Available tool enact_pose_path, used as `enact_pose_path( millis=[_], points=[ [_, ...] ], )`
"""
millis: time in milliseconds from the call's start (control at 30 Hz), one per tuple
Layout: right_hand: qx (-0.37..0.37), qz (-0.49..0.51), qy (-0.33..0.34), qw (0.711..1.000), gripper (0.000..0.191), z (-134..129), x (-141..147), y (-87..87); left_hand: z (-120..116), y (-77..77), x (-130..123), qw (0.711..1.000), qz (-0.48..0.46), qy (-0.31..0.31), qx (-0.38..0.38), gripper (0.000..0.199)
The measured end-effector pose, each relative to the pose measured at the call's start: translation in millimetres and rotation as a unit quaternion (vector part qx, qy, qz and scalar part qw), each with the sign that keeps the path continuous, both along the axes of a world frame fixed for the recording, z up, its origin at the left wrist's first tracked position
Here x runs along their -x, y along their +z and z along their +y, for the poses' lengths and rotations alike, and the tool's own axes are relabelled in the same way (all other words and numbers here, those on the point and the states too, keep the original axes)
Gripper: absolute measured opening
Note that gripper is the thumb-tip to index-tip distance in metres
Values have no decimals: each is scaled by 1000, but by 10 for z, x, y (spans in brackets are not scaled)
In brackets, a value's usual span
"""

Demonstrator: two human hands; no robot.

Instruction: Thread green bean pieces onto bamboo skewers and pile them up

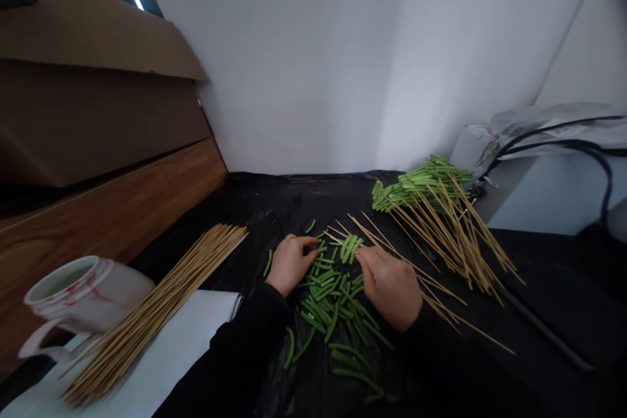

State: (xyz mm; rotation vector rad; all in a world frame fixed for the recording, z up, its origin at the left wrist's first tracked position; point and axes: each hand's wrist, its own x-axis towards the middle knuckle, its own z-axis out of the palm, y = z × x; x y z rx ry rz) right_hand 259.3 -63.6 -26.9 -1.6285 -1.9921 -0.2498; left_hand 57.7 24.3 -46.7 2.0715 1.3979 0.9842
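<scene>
Cut green beans (323, 304) lie in a loose heap on black plastic sheeting (274, 206), between and below my hands. My left hand (292, 262) is at the heap's upper left, thumb and forefinger closed at a short green bean piece (321, 247). Beside it, my right hand (392, 284) pinches a bamboo skewer; a row of green bean pieces (351, 248) sits crosswise on it, next to the fingertips. The skewer is partly hidden by the hand. Several loose skewers (441, 287) stretch out to the right, past and behind my right hand.
Finished skewers of green beans (426, 183) are piled at the back right, sticks (458, 245) toward me. On the left, a bundle of bare skewers (161, 313) rests on white paper (196, 326) beside a tipped ceramic mug (93, 294). A cardboard box (98, 111) stands behind; cables (563, 137) hang at right.
</scene>
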Motion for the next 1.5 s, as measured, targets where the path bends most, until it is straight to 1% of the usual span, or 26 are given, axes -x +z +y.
enact_pose_path(
  millis=[133, 200, 367, 567, 700, 833, 900, 967, 1033, 1100, 1133, 1167, 1200, 1233, 1267, 1333, 1400, 1433, 1500],
  points=[
    [0, 2, 4, 1000, 24, -11, 2, 14, -11, 24, -2, 998, 32, -42, -39, 22],
    [-1, 4, 6, 1000, 24, -13, 1, 14, -3, 26, -1, 997, 49, -51, -44, 21],
    [-5, 6, 14, 1000, 24, -13, 0, -7, 15, 34, 28, 993, 103, -34, -43, 22],
    [-7, 6, 20, 1000, 24, -9, -6, -26, 7, 50, 48, 982, 177, -40, -55, 19],
    [-4, 0, 19, 1000, 25, -4, -12, -35, -8, 58, -5, 976, 205, -39, -67, 16],
    [-9, 4, 10, 1000, 24, -4, -14, -25, -62, 109, -45, 969, 237, -24, -71, 13],
    [-9, 11, 15, 1000, 24, -4, -16, -18, -83, 136, -37, 970, 232, -21, -69, 11],
    [-7, 16, 20, 1000, 24, -4, -18, -13, -85, 156, -10, 979, 193, -13, -72, 10],
    [-3, 19, 21, 1000, 24, -4, -20, -11, -65, 172, 25, 991, 112, 10, -71, 11],
    [-2, 18, 21, 1000, 24, -5, -20, -11, -37, 188, 53, 998, -10, 32, -48, 12],
    [-3, 17, 21, 1000, 24, -6, -19, -10, -26, 196, 59, 996, -82, 37, -23, 15],
    [-4, 16, 20, 1000, 24, -7, -18, -10, -20, 205, 60, 987, -156, 35, 12, 20],
    [-6, 14, 19, 1000, 24, -8, -16, -10, -20, 213, 54, 972, -228, 28, 54, 25],
    [-7, 12, 18, 1000, 24, -9, -15, -9, -27, 221, 44, 950, -295, 18, 101, 30],
    [-7, 8, 17, 1000, 24, -9, -13, -9, -39, 228, 29, 924, -353, 9, 148, 33],
    [-6, 1, 19, 1000, 24, -11, -10, -10, -74, 242, -4, 869, -438, -12, 232, 32],
    [-3, -1, 23, 1000, 23, -12, -6, -16, -108, 255, -32, 826, -483, -33, 287, 29],
    [-1, 0, 26, 1000, 23, -12, -5, -20, -121, 261, -41, 812, -496, -43, 304, 28],
    [2, 4, 29, 1000, 23, -15, -2, -28, -135, 271, -51, 795, -509, -58, 324, 26]
  ],
)
